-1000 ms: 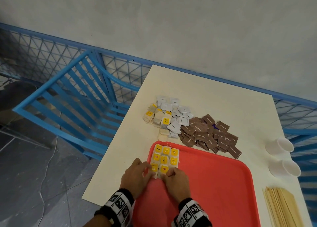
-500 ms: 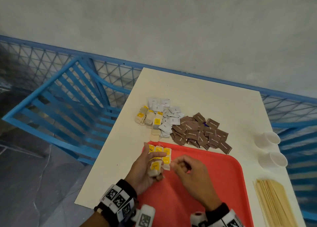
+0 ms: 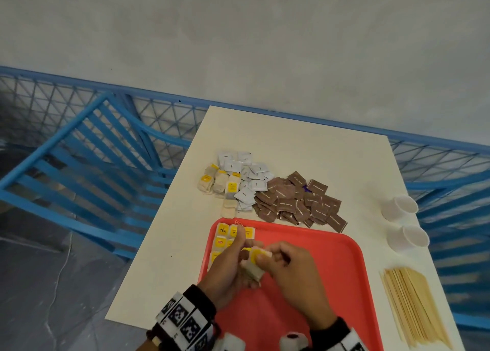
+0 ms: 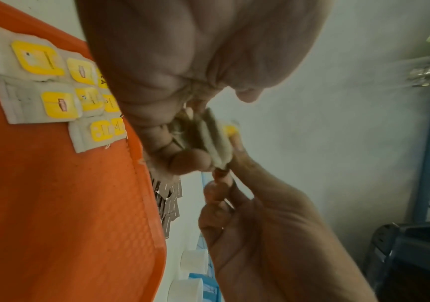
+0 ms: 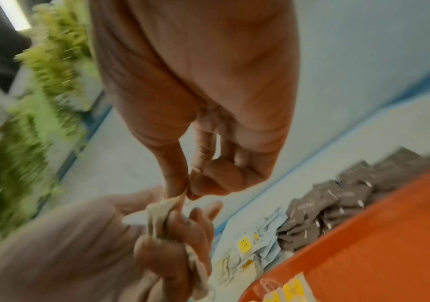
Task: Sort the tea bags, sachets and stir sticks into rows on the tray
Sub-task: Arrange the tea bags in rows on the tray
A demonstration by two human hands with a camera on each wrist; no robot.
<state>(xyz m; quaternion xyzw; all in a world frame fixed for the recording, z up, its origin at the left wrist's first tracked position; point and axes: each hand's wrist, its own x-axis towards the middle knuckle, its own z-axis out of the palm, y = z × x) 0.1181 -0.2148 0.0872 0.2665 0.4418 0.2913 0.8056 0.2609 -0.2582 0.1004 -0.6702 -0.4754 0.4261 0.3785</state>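
A red tray (image 3: pixel 305 311) lies on the white table (image 3: pixel 305 143). Yellow-tagged tea bags (image 3: pixel 222 235) lie in short rows at its far left corner, also seen in the left wrist view (image 4: pixel 58 104). Just above the tray, my left hand (image 3: pixel 234 260) grips a small stack of tea bags (image 3: pixel 253 269). My right hand (image 3: pixel 267 257) pinches the top tea bag of that stack between thumb and forefinger. The right wrist view shows that pinch (image 5: pixel 186 188) on the upper edge of the stack (image 5: pixel 159 212). Parts of the rows are hidden behind my left hand.
Beyond the tray lie loose tea bags (image 3: pixel 220 183), white sachets (image 3: pixel 249 175) and brown sachets (image 3: pixel 297 202). Two white cups (image 3: pixel 399 207) stand at the right edge. A bundle of wooden stir sticks (image 3: pixel 413 305) lies right of the tray. A blue slatted chair (image 3: pixel 79 165) stands left of the table.
Both hands rose from the rows on the tray. My left hand lifted a stack of tea bags, and my right hand came over and pinched the top one.
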